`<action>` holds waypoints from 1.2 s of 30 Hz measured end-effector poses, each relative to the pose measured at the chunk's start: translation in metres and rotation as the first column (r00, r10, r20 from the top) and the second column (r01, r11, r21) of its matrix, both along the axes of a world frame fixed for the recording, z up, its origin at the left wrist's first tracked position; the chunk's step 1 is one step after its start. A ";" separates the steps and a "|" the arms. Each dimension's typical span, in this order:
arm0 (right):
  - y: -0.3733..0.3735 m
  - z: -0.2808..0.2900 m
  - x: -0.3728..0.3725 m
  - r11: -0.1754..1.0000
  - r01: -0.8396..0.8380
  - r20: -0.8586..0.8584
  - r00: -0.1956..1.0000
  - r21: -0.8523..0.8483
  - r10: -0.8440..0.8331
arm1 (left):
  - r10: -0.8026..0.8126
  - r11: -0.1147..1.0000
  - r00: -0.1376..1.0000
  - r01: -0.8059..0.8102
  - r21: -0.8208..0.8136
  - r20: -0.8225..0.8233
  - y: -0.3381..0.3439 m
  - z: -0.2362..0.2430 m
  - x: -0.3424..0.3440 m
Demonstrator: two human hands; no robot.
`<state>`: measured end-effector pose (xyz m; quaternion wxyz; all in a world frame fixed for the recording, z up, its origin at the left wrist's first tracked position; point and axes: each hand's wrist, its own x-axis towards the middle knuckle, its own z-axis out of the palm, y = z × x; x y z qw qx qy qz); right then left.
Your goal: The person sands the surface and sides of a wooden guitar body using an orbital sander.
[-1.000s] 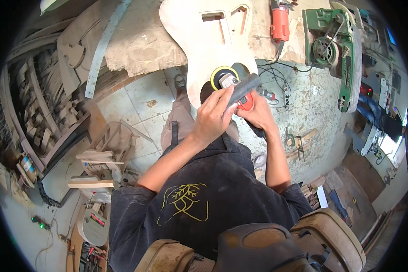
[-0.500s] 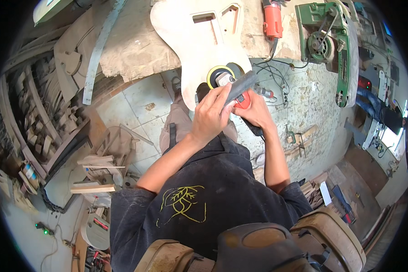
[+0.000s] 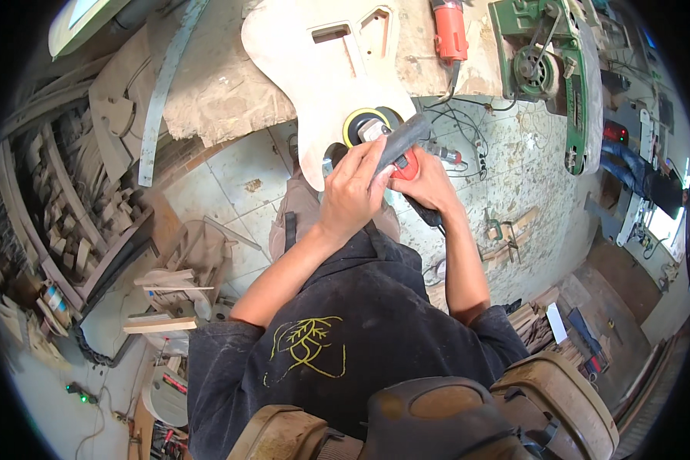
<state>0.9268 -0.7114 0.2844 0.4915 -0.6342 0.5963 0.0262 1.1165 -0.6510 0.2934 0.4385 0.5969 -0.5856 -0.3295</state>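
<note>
A pale wooden guitar body [image 3: 314, 73] with routed cavities lies on the workbench, its near end jutting past the bench edge. Against that near end sits the round, yellow-rimmed pad [image 3: 350, 129] of a red angle grinder [image 3: 408, 164]. My right hand [image 3: 431, 188] is closed around the grinder's red body. My left hand [image 3: 351, 192] is closed on a dark grey tube-shaped handle [image 3: 406, 140] that crosses over the grinder's head. Part of the pad is hidden behind the handle and the grinder head.
Another red power tool [image 3: 451, 34] lies on the workbench [image 3: 230, 103], left of a green belt sander [image 3: 533, 69]. Cables [image 3: 468, 126] hang to the tiled floor. Wood offcuts [image 3: 77, 238] are heaped at left. A clamp [image 3: 502, 230] and wood strips lie on the floor at right.
The bench and guitar body sit slightly farther left in the picture. The grinder pad has shifted a little rightward along the body. Both hands keep their grip.
</note>
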 end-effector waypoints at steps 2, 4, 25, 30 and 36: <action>-0.003 -0.002 0.001 1.000 0.002 0.010 1.000 -0.006 -0.002 | 0.009 1.000 1.000 -0.009 -0.011 0.018 -0.003 -0.001 0.001; -0.002 -0.007 0.000 1.000 -0.004 0.007 1.000 -0.014 0.004 | 0.007 1.000 1.000 -0.007 0.016 0.013 -0.003 -0.003 0.001; 0.003 -0.005 -0.003 1.000 -0.008 0.057 0.998 -0.005 0.008 | -0.033 0.997 0.999 0.033 0.066 -0.010 0.004 0.004 0.002; -0.005 0.001 0.005 1.000 -0.019 0.003 1.000 0.015 0.019 | -0.015 0.998 1.000 0.014 0.055 0.020 -0.001 0.005 0.005; -0.002 -0.008 -0.001 0.999 -0.048 0.011 0.999 -0.009 0.048 | 0.009 0.999 0.999 -0.011 0.047 0.045 0.002 0.004 0.004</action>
